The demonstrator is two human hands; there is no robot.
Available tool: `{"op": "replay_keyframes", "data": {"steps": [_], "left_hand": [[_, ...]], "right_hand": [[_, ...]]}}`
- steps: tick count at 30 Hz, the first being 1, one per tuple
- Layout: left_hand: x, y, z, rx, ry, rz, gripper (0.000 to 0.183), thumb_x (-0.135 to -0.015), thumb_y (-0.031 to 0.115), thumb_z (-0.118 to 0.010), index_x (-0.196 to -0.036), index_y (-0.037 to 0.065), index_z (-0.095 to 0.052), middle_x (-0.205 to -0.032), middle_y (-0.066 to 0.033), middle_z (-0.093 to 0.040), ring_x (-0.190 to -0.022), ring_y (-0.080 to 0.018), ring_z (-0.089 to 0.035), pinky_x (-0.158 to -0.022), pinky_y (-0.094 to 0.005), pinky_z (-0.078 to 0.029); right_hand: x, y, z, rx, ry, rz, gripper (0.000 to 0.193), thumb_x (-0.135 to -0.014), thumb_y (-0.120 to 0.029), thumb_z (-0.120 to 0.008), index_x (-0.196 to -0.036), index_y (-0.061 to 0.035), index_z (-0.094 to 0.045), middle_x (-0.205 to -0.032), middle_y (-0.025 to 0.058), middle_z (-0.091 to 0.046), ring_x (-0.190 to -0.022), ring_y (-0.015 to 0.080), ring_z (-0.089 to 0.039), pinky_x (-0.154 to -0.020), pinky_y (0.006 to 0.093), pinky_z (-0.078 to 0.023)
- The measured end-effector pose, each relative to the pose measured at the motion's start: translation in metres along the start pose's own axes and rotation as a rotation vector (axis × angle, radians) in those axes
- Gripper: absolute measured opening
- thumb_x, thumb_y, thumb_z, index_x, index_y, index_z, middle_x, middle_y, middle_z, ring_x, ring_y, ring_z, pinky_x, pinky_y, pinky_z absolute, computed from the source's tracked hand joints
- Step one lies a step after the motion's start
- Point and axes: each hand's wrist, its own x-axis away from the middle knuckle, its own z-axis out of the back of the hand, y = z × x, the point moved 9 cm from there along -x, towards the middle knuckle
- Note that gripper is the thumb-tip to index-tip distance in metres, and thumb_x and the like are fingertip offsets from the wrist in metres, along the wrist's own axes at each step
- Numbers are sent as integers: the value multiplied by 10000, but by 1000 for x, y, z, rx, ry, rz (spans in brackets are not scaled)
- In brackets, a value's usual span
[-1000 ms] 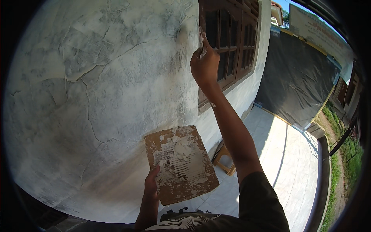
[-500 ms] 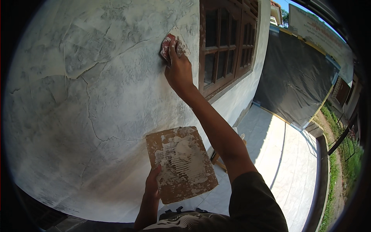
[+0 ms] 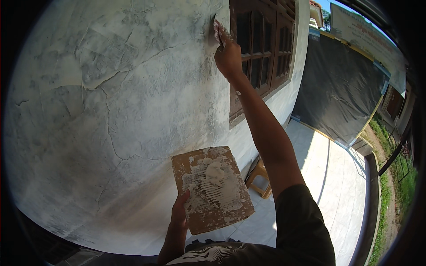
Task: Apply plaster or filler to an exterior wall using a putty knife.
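Note:
My right hand (image 3: 229,57) is raised high, closed round a putty scraper (image 3: 217,31) smeared with white. Its thin dark blade stands nearly edge-on against the wall (image 3: 146,97), just left of the window frame. The wall's grey-white skim coat is patchy and cracked. Low in front of me, my left hand (image 3: 179,208) grips a brown board (image 3: 239,208) by its left edge, thumb on top. White putty (image 3: 215,173) lies on the board in a ridged smear with a thicker lump near its upper part. The fingers under the board are hidden.
A brown wooden window (image 3: 259,48) with dark panes is set in the wall on the right. A yellowish plastic stool (image 3: 259,179) stands on the pale tiled floor (image 3: 328,190) beyond the board. Black sheeting (image 3: 341,84) on a frame closes the far end.
My right hand has moved up and to the right with the scraper, whose blade has turned from flat to nearly edge-on. The board has shifted slightly right; more of the stool shows.

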Motion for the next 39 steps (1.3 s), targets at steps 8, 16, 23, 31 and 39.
{"op": "replay_keyframes", "data": {"steps": [8, 16, 23, 31, 39], "left_hand": [[-3, -7, 4, 59, -5, 13, 456, -902, 221, -492, -1283, -1, -376, -1170, -168, -544, -1035, -301, -572, -879, -429, -479], [-7, -8, 11, 22, 58, -1, 453, -906, 215, -476, -1306, 34, -363, -1195, -150, -528, -1050, -299, -557, -886, -428, -462], [-5, -5, 7, 2, 49, 2, 466, -908, 218, -474, -1314, 33, -338, -1199, -157, -521, -1047, -302, -557, -887, -437, -465], [-3, -8, 12, 6, 72, 23, 482, -907, 227, -485, -1316, 27, -328, -1189, -178, -517, -1039, -307, -560, -875, -444, -479], [-1, -8, 13, -22, 137, 33, 466, -897, 233, -488, -1285, -3, -383, -1163, -185, -549, -1009, -309, -582, -865, -434, -482]], "right_hand": [[70, -1, -24, 75, -201, -72, 653, -687, 26, -588, -1312, -61, -423, -902, 290, -548, -839, 441, -558, -746, 454, -477], [124, -14, 28, -393, -304, -493, 345, -793, 31, -507, -1134, 23, -552, -853, 96, -633, -697, 126, -519, -682, 219, -406], [76, 41, 36, -1021, -49, -824, 298, -783, 56, -493, -1076, 42, -549, -883, 30, -616, -763, 71, -566, -671, 195, -410], [-8, 34, -22, -10, -162, -139, 652, -717, 92, -479, -1349, 14, -339, -1032, 282, -574, -911, 371, -595, -805, 372, -468], [29, 26, -45, -79, -291, -95, 802, -695, 101, -491, -1420, -53, -183, -1246, 337, -416, -1161, 473, -403, -969, 403, -368]]}}
